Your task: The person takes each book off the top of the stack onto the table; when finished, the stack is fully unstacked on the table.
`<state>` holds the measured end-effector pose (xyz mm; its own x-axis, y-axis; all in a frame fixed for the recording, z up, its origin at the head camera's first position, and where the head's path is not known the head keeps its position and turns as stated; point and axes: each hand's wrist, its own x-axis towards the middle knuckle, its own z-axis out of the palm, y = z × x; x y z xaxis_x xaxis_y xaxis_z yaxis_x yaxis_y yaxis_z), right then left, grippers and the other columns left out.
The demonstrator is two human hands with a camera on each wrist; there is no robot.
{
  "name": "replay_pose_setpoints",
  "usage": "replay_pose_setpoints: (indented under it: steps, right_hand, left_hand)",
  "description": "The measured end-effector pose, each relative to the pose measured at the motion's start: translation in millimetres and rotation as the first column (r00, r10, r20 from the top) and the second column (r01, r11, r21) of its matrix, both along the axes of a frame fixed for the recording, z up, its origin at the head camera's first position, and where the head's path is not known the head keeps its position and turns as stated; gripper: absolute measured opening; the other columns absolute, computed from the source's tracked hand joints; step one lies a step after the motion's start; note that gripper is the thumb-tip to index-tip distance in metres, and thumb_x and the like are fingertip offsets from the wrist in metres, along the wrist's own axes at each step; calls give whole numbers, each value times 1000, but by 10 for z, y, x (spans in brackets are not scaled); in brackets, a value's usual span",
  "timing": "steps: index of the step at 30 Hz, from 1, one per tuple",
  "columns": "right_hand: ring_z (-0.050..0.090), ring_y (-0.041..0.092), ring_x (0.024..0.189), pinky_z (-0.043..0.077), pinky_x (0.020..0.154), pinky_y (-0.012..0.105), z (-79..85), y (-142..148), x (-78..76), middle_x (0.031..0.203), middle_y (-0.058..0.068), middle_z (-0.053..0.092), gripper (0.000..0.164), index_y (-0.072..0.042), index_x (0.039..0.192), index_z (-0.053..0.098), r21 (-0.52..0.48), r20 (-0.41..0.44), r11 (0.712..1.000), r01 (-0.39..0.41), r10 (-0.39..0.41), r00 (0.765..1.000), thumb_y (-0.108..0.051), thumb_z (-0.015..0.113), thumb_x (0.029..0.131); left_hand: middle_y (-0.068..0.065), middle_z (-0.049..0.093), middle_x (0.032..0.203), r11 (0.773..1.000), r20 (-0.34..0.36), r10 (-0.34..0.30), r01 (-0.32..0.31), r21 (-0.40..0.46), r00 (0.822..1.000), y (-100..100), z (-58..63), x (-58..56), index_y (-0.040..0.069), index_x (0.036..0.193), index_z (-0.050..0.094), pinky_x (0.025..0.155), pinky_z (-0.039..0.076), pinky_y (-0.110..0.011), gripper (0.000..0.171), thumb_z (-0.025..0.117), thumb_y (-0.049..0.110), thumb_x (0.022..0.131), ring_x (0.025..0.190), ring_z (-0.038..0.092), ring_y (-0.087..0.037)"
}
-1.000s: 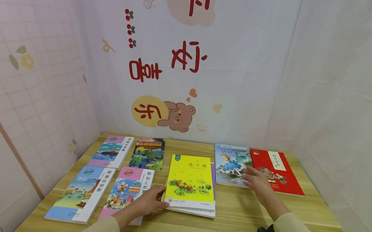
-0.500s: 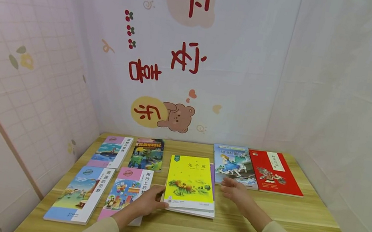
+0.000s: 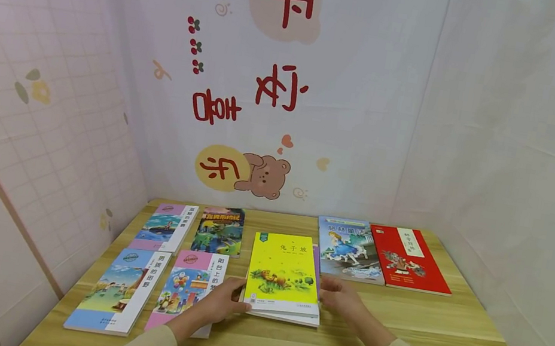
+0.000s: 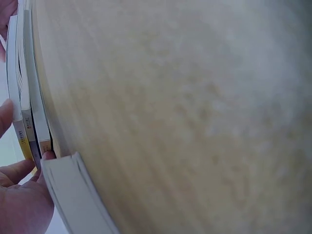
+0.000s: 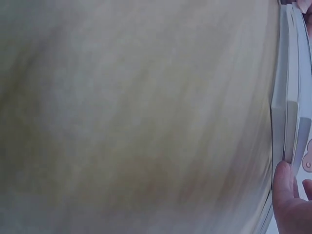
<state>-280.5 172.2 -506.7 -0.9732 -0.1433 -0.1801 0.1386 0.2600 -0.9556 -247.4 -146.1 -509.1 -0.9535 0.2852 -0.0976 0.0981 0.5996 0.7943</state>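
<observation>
A stack of books lies mid-table, a yellow book on top and a purple cover edge peeking out at its right. In the head view my left hand holds the stack's near left corner. Thumb near the bottom edges and fingers against the spines show in the left wrist view. My right hand touches the right side of the stack, fingers loosely bent. In the right wrist view, a fingertip meets the book edges. Parts of the lower books are hidden.
Several picture-covered books lie flat at left, among them a pink one beside my left hand and a blue one. Behind, a blue book and a red book lie side by side. White cloth walls enclose the wooden table.
My right hand has come left and nearer, from over the blue and red books to the stack's right side. The left hand stays at the stack's corner.
</observation>
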Motion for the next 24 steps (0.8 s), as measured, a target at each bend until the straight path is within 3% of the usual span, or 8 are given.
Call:
replay_pose_setpoints:
  steps: [6,16,24]
  right_hand:
    - [61,25,102,55,86,43,-52,-40,28,125,21,63,46,9,133,56,0,-32,1000,-21,21,999,-5,65,89]
    - [59,23,102,50,93,46,-52,-75,50,129,15,62,52,1,140,54,50,-11,999,-9,10,1000,-6,65,89]
    - [57,25,101,45,95,49,-82,-71,27,123,14,64,51,4,139,53,94,-19,995,18,-16,1000,-5,65,90]
  left_hand:
    - [-19,46,142,1000,-7,-9,9,8,1000,-11,-1,1,1,147,45,105,37,-56,69,75,26,90,116,47,-29]
    - [-22,41,144,1000,13,-8,8,1,1000,9,14,12,4,147,47,103,39,-58,72,76,34,88,123,46,-37]
    - [-22,36,147,1000,48,-23,24,-8,999,2,17,17,11,148,48,101,42,-58,71,74,40,89,122,49,-40]
